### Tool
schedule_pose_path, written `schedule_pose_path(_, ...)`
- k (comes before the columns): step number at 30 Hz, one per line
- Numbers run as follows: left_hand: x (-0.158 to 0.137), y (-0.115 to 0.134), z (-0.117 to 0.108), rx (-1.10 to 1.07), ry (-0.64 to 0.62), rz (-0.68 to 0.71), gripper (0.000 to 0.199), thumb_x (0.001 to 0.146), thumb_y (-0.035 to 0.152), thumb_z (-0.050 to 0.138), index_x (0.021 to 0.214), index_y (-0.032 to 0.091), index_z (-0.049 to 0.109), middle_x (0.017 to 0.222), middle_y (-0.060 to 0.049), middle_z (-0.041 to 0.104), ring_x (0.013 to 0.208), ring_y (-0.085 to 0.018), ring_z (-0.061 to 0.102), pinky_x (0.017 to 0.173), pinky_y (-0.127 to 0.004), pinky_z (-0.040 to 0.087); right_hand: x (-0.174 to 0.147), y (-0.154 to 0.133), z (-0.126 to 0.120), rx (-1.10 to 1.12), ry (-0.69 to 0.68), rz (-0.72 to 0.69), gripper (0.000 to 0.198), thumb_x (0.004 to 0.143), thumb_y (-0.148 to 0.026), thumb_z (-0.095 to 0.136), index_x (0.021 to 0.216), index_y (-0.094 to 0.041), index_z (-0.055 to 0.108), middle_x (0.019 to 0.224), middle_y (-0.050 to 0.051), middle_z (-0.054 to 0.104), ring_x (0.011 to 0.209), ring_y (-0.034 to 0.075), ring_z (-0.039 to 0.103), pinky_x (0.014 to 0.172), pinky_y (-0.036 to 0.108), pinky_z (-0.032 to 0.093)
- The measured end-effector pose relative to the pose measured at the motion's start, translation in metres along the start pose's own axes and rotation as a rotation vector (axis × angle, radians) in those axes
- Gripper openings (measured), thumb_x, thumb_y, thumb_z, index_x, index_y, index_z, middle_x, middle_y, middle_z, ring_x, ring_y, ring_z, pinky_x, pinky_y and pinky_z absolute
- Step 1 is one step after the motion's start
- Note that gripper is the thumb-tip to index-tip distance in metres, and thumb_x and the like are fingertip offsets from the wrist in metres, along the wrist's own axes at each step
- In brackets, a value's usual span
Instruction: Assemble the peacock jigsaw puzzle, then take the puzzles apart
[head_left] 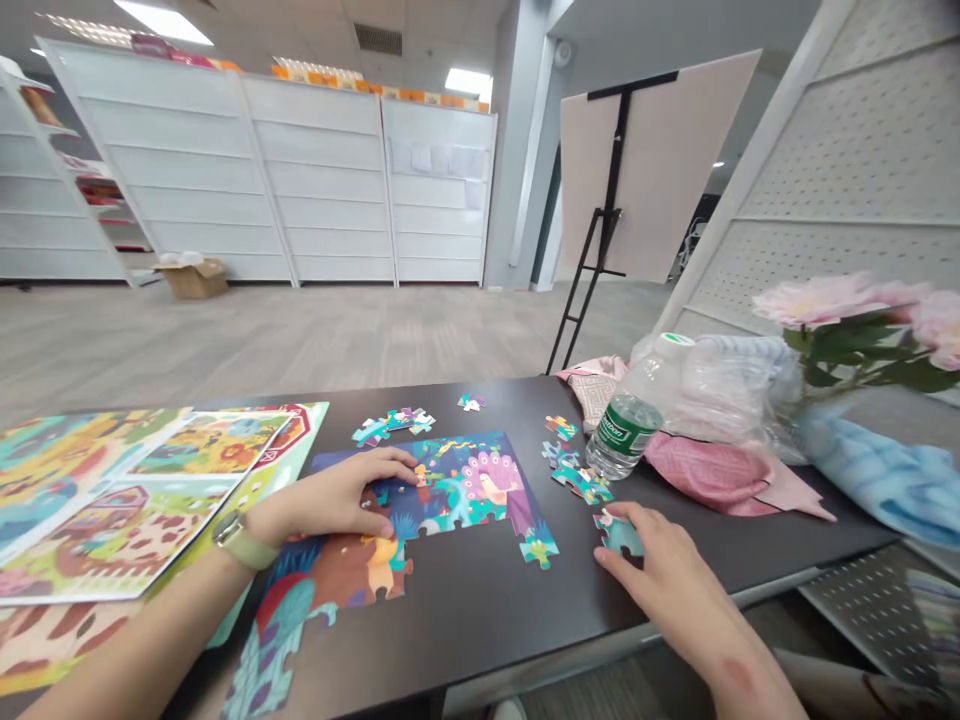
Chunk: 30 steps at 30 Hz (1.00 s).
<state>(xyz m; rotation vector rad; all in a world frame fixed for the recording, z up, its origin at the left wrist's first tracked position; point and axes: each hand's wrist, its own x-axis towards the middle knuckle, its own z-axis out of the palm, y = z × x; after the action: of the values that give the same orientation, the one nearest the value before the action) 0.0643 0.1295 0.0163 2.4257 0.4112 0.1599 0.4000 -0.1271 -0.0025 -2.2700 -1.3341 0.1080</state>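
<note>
A partly joined jigsaw puzzle lies on the dark table, with a peacock and other animals on a deep blue ground. My left hand, a watch on its wrist, rests on the puzzle's left part with thumb and fingers apart. To the right of the puzzle, my right hand has thumb and forefinger around the edges of a teal puzzle piece at the table surface. Loose joined pieces lie just beyond that hand. More pieces and a single small piece lie behind the puzzle.
A plastic water bottle stands at the right, beside pink cloth, clear plastic wrap and pink flowers. Colourful picture boards cover the table's left. Beyond the table are an easel, white shelving and a cardboard box.
</note>
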Motion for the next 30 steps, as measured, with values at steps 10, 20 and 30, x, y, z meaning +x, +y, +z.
schedule_pose_path(10,0.001,0.007,-0.002,-0.022,0.033,0.046,0.056,0.075,0.037,0.084,0.126,0.024,0.063,0.141,-0.009,0.052,0.132,-0.029,0.05,0.113,-0.038,0.037,0.007,-0.022,0.007,0.135,0.017,-0.159,0.039,0.073,-0.033,0.058,0.112,-0.024,0.06,0.115,0.009,0.068,0.108,0.029,0.065,0.094,0.044,0.051)
schedule_pose_path(20,0.002,0.0,0.0,-0.026,0.05,0.086,0.058,0.074,0.035,0.086,0.127,0.026,0.064,0.139,-0.009,0.053,0.13,-0.029,0.051,0.111,-0.04,0.039,-0.034,-0.118,0.034,0.154,-0.402,-0.589,0.053,0.079,-0.008,0.048,0.127,-0.028,0.059,0.148,0.006,0.05,0.141,0.022,0.042,0.114,0.04,0.041)
schedule_pose_path(30,0.001,-0.006,0.001,-0.033,0.082,0.135,0.057,0.075,0.041,0.084,0.126,0.026,0.065,0.136,-0.009,0.055,0.126,-0.028,0.054,0.108,-0.039,0.041,-0.022,-0.103,0.047,0.087,-0.287,-0.45,0.023,0.082,-0.019,0.058,0.104,-0.024,0.064,0.116,0.008,0.068,0.112,0.026,0.063,0.097,0.046,0.051)
